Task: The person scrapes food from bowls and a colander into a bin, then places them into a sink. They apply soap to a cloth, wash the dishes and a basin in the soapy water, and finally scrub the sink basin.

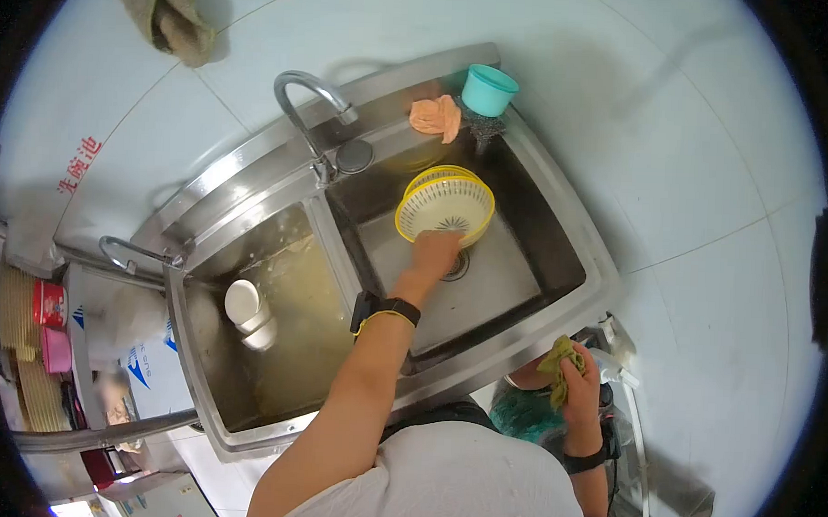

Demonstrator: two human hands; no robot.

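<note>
My left hand (437,250) is closed on the near rim of a white plastic colander (445,205) with a yellow rim, in the right-hand sink basin. Behind it shows the yellow rim of what looks like a second colander (432,174), mostly hidden. My right hand (581,392), off the sink's front right corner, is closed around a crumpled green cloth (561,362). Several white bowls (244,303) lie in cloudy water in the left basin (292,345).
A curved faucet (302,81) rises behind the divider, and a second faucet (127,246) stands at the left. On the back right ledge are an orange cloth (435,118), a turquoise tub (488,90) and a dark scouring pad (482,129). A green bin bag (524,413) is below my right hand.
</note>
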